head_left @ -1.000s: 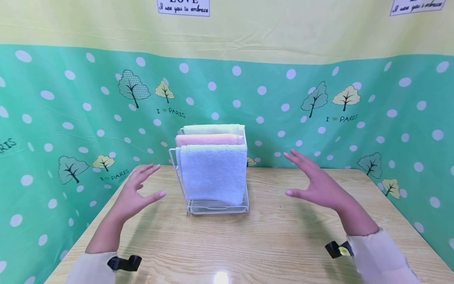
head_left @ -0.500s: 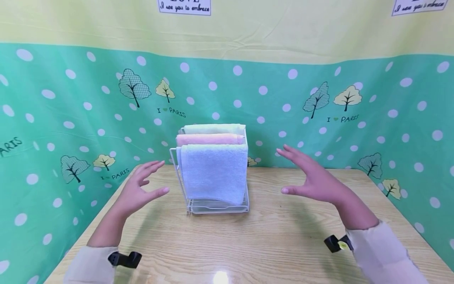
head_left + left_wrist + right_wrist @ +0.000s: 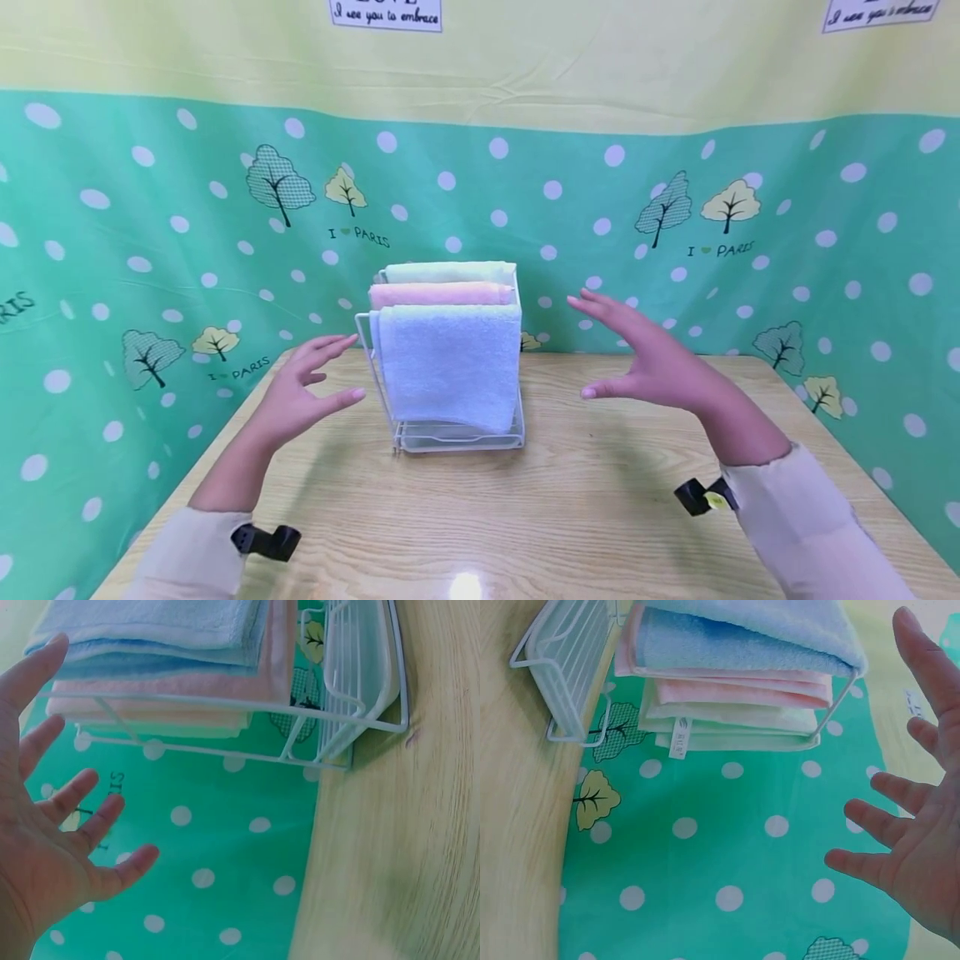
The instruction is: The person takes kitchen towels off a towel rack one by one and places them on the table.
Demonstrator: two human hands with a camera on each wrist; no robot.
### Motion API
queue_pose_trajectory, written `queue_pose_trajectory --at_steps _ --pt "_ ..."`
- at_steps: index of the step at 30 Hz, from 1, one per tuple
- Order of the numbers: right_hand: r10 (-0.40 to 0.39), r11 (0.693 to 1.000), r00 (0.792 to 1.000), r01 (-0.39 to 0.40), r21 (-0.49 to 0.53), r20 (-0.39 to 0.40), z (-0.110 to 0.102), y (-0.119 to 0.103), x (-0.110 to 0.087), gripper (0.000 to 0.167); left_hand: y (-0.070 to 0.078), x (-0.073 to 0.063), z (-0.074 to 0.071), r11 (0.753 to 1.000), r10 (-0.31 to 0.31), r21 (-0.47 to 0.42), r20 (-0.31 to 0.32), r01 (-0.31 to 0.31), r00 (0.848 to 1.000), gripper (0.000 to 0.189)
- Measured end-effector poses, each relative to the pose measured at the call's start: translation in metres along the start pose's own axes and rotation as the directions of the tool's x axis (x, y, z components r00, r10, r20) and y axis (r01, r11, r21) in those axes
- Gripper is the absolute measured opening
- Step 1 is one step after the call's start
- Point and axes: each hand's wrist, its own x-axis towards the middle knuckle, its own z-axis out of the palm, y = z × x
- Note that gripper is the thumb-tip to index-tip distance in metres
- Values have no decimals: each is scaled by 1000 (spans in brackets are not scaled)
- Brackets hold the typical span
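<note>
Green curtain [image 3: 465, 200] behind white rack [image 3: 459, 438] | blue towel [image 3: 450, 367] fronting pink towel [image 3: 442, 294] | grip: left hand [image 3: 294, 398], right hand [image 3: 654, 360] released

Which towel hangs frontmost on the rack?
The light blue towel, nearest the head camera on the white rack. Head view shows its broad face; the pink towel and pale green towel behind show little beyond their top edges.

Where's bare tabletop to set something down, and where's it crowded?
Bare table lies in front of the white rack, and between it and the right hand. Its left side looks tighter, the left hand being closer. The rack itself is crowded: blue towel, pink towel and pale green towel close together.
</note>
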Motion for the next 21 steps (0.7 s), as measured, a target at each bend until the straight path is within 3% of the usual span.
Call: queue_pose_trajectory --at_steps 14,21 --pt "-65 998 997 65 1 38 -3 -12 20 100 2 11 2 999 -33 -34 36 34 999 69" --pt "-88 996 995 89 -3 48 -6 -19 31 100 -2 17 1 993 -41 -107 45 46 998 65"
